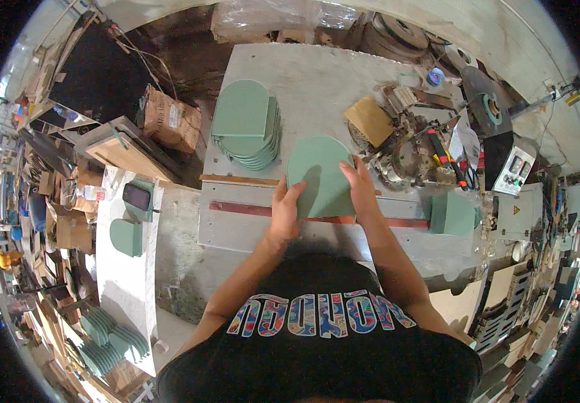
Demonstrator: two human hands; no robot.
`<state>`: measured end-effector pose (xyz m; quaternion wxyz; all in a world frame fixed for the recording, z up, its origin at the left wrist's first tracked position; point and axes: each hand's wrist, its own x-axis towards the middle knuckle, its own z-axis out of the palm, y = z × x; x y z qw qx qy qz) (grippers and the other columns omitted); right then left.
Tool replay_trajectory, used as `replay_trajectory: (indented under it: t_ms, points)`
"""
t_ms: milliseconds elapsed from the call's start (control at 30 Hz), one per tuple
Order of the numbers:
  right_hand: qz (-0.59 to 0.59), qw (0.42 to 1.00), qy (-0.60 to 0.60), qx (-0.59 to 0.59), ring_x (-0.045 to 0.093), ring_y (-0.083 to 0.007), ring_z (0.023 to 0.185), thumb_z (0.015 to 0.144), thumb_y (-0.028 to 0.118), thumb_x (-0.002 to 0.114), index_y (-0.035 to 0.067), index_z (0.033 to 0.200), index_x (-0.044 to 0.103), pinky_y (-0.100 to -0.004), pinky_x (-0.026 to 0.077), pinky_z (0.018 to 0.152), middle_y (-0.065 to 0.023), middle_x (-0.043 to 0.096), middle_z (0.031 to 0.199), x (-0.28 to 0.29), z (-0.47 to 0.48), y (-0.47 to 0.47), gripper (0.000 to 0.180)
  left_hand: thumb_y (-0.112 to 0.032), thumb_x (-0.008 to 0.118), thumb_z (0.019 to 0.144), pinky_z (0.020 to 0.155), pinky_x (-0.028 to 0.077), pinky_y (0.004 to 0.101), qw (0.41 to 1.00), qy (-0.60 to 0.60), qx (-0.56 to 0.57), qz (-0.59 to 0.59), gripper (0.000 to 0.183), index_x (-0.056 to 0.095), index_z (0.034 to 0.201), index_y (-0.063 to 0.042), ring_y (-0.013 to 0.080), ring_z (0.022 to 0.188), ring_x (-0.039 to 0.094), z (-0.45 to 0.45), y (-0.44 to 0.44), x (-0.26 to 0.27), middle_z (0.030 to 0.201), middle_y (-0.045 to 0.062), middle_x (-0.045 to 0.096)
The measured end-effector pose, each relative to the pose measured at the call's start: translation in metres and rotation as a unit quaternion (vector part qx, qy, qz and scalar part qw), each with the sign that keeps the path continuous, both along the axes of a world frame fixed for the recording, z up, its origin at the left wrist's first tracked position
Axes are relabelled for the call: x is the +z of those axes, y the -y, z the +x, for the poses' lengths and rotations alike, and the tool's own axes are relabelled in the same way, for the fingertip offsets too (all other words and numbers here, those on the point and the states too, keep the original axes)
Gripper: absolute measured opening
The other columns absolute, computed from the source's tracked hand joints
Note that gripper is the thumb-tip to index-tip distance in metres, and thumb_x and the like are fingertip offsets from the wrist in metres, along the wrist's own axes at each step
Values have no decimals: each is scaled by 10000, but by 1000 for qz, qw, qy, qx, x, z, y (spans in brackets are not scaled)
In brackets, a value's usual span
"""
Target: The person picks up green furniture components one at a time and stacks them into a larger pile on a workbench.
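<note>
My left hand (287, 206) and my right hand (360, 186) hold a green panel with one rounded end (322, 171) between them, over the grey machine table (305, 60). Its rounded end points away from me. Each hand grips one side edge, with the thumbs on the upper face. Beyond my left hand, a stack of like green panels (242, 113) stands on the table. A red strip (239, 207) runs along the table under the held panel. Further right on the table are more green panels (451, 214), near the strip's end.
A greasy machine assembly (406, 156) with a brown board (370, 121) and red-black hand tools (441, 151) occupies the right back. A control box (515, 169) is at the far right. On the left, a white bench (124, 282) bears green panels and a phone (137, 196).
</note>
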<state>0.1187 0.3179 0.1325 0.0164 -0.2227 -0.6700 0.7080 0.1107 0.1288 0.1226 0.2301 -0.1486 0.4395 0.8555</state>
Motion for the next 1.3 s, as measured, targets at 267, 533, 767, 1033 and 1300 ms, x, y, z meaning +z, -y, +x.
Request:
replay_trajectory:
  t_ms: [267, 533, 767, 1033, 1300]
  points:
    - [149, 980, -126, 28, 673, -246, 1077, 993, 264, 703, 4, 1292, 649, -388, 520, 924, -136, 735, 1139, 3, 34, 10, 400, -379, 624, 1121, 1141, 453, 391, 942, -250, -52, -220, 616, 449, 1567, 9, 267, 1307, 586, 10, 11, 5, 1419, 152, 629]
    - [533, 693, -470, 122, 624, -290, 1229, 844, 114, 699, 223, 1096, 787, -537, 438, 1080, -17, 716, 1260, 45, 15, 14, 289, -341, 651, 1118, 1177, 447, 391, 985, -135, -78, -68, 670, 427, 1583, 86, 237, 1319, 601, 8, 70, 30, 1402, 135, 657]
    - [158, 961, -224, 29, 627, -257, 1176, 1021, 103, 687, 1, 1473, 627, -424, 540, 992, -114, 658, 1329, 22, -38, 67, 467, -75, 692, 1071, 1037, 540, 320, 980, -174, 80, -56, 589, 424, 1572, 80, 184, 1221, 652, -27, 92, 31, 1368, 120, 684]
    - [-69, 987, -36, 141, 644, -119, 916, 1080, 166, 683, -32, 1476, 630, -330, 568, 836, -22, 720, 1111, -3, -109, 90, 446, -130, 648, 1106, 817, 599, 324, 972, -102, 179, -115, 484, 463, 1494, 93, 179, 966, 715, -82, 114, -1, 1216, 134, 737]
    - [58, 990, -53, 116, 702, -150, 896, 1058, 123, 696, -63, 1466, 634, -310, 608, 788, -105, 730, 1180, -27, -153, 82, 454, -228, 701, 1068, 696, 576, 332, 901, -195, 114, -371, 428, 645, 1346, 92, 160, 717, 724, -105, 134, -19, 816, 104, 760]
